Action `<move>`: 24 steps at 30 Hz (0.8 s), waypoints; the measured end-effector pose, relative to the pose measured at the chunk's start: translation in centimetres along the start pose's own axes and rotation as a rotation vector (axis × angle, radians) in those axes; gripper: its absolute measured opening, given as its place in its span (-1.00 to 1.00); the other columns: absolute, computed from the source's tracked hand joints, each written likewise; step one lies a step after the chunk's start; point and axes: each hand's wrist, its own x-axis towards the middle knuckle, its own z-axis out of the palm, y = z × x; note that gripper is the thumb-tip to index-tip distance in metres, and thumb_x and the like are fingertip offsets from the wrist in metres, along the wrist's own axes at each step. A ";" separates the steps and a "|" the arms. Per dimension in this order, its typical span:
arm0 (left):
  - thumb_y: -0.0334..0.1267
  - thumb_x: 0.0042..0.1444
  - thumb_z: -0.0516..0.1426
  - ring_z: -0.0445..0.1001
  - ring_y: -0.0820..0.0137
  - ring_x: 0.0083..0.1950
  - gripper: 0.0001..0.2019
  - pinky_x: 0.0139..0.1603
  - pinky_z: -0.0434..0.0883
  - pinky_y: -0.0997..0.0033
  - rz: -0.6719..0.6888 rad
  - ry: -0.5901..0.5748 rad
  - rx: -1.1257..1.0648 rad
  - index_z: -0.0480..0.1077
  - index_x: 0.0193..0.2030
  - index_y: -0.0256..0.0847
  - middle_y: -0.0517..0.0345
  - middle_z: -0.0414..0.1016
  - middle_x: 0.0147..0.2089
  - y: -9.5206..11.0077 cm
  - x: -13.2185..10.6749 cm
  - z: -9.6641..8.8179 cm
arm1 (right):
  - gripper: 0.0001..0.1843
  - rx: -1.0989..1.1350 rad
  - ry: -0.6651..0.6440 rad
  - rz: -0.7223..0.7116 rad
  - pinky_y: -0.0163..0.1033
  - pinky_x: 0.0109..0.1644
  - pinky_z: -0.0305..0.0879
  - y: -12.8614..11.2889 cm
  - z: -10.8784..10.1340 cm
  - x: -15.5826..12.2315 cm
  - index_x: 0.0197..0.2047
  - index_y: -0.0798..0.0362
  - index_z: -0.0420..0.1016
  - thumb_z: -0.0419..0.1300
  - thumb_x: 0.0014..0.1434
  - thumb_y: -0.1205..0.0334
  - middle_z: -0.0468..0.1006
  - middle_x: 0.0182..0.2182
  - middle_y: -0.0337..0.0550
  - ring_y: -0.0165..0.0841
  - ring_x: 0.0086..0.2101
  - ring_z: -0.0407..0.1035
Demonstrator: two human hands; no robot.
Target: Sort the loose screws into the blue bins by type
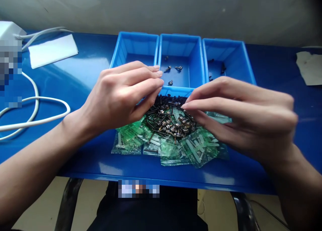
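Observation:
My left hand (123,93) is over the front of the left blue bin (141,40), fingers pressed together and pointing right. Whatever lies between those fingertips is hidden. Above the right side of a screw pile (173,123), my right hand (241,110) makes a pinch with thumb and fingers; I cannot make out anything in it. The pile mixes long dark screws with shiny ones that have hex washer heads. It rests on several clear and green plastic packets (198,147). In the middle bin (193,56) lie several washer-head screws (178,68).
The right bin (241,56) holds a few dark screws (223,68). A white paper (54,51), a white cable (35,90) and a white device (10,31) are at left on the blue table (85,150). Another paper (310,68) lies far right. A grey wall (156,9) stands behind.

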 end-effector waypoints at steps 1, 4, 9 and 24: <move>-0.36 0.43 0.17 0.72 0.16 0.18 -0.81 0.16 0.77 0.11 -0.001 -0.002 0.008 0.57 0.08 -0.12 0.12 0.70 0.11 0.0 0.0 0.0 | -0.82 0.056 0.022 0.054 -0.15 -0.20 0.55 -0.2 -0.1 0.1 -0.07 0.02 0.70 0.40 0.32 0.45 0.69 -0.14 -0.11 -0.32 -0.20 0.59; -0.35 0.45 0.16 0.72 0.17 0.19 -0.82 0.16 0.78 0.10 -0.001 -0.008 0.018 0.55 0.07 -0.10 0.15 0.70 0.11 0.0 0.0 -0.1 | -0.84 0.138 0.159 0.243 -0.16 -0.20 0.61 -1.0 0.0 0.5 -0.04 -0.03 0.74 0.38 0.37 0.37 0.69 -0.13 -0.12 -0.32 -0.17 0.59; -0.37 0.45 0.19 0.73 0.19 0.17 -0.85 0.19 0.78 0.16 0.008 0.015 0.028 0.55 0.08 -0.19 0.10 0.71 0.09 0.0 0.1 -0.1 | -0.52 0.105 0.255 0.386 -0.02 0.17 0.65 -1.3 -0.2 0.5 0.38 -0.04 0.57 0.27 0.45 0.34 0.50 0.34 0.00 -0.14 0.21 0.54; -0.35 0.44 0.15 0.73 0.15 0.17 -0.80 0.14 0.79 0.08 0.000 0.007 0.009 0.56 0.08 -0.11 0.15 0.71 0.09 0.0 0.1 0.0 | -0.82 -0.024 -0.226 -0.133 -0.14 0.00 0.55 0.7 -0.4 -0.6 0.04 0.08 0.63 0.35 0.38 0.38 0.65 -0.04 -0.05 -0.27 -0.09 0.58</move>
